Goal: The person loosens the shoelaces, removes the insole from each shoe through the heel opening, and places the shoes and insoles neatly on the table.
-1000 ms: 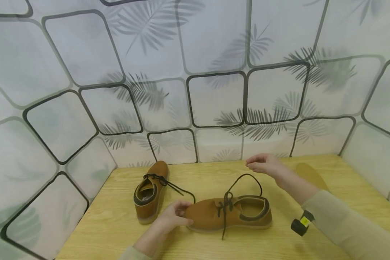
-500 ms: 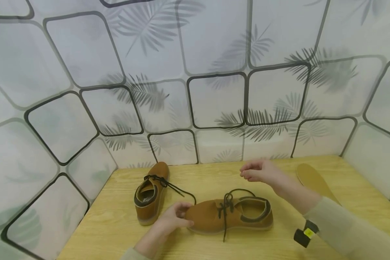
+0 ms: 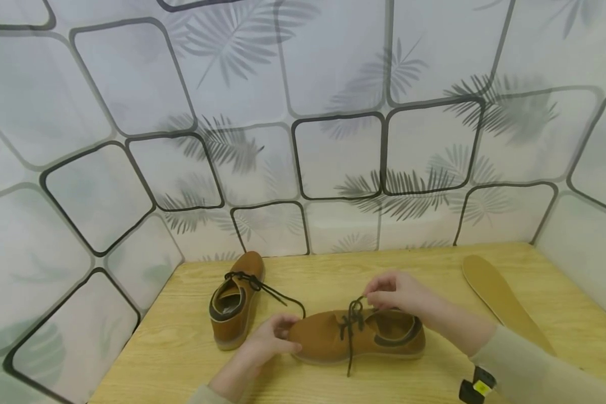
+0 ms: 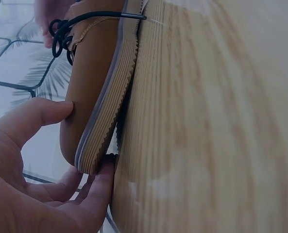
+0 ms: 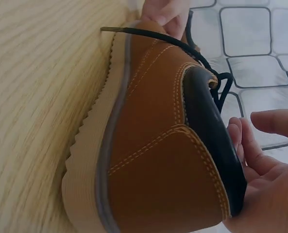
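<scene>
A brown lace-up shoe (image 3: pixel 318 336) lies lengthwise on the table, toe to the left. My left hand (image 3: pixel 270 339) holds its toe; in the left wrist view the thumb presses the upper and the fingers reach under the sole. Black laces (image 3: pixel 355 314) are tied at the shoe's tongue, one end hanging over the near side. My right hand (image 3: pixel 401 292) hovers over the shoe's opening, fingertips beside the knot. In the right wrist view, a gap shows between its thumb (image 5: pixel 275 120) and fingers, with no lace visible there. Part of the far lace is hidden behind this hand.
A second brown shoe (image 3: pixel 232 314) stands at the left, toe toward the wall, its black lace trailing toward the first shoe. A tan insole (image 3: pixel 500 292) lies at the right. Patterned sheeting (image 3: pixel 338 157) encloses the wooden table (image 3: pixel 323 280) at the back and sides.
My right hand has come down and slightly left, toward the knot. The raised lace loop has sunk toward the shoe and is now mostly hidden. The left hand keeps its hold on the toe.
</scene>
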A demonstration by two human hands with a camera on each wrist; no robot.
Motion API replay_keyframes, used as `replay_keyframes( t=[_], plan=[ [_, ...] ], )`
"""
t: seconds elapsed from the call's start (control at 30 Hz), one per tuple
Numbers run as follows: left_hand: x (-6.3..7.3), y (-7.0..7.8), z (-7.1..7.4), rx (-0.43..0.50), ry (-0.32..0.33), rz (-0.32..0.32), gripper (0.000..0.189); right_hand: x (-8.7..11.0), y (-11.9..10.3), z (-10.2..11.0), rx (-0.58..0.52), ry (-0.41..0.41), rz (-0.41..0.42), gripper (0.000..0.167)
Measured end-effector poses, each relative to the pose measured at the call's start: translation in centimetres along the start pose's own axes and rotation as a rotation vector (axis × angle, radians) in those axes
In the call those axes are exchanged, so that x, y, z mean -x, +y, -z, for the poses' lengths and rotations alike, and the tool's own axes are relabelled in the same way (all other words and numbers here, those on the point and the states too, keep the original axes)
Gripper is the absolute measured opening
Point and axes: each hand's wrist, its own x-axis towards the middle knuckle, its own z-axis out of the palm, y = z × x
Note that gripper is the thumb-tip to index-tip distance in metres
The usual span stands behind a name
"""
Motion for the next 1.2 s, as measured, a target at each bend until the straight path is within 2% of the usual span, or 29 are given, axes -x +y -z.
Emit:
replay_keyframes(
  t=[0.17, 0.37, 0.67, 0.83, 1.2],
  plan=[
    [0.0, 0.1, 0.0, -0.006, 0.004, 0.006, 0.061, -0.1, 0.6, -1.0, 0.087, 0.02, 0.078, 0.02],
    [0.1, 0.1, 0.0, -0.012, 0.004, 0.008, 0.061, -0.2, 1.0, -2.1, 0.223, 0.039, 0.111, 0.01],
    [0.1, 0.1, 0.0, -0.02, 0.014, 0.01, 0.06, 0.0, 0.9, -2.7, 0.257, 0.082, 0.1, 0.01],
    [0.0, 0.2, 0.0, -0.016, 0.012, 0.006, 0.06, 0.2, 0.8, -2.9, 0.312, 0.105, 0.084, 0.01],
    [0.0, 0.2, -0.1, 0.003, 0.002, 0.005, 0.062, 0.7, 0.7, -2.8, 0.376, 0.081, 0.102, 0.008]
  ],
)
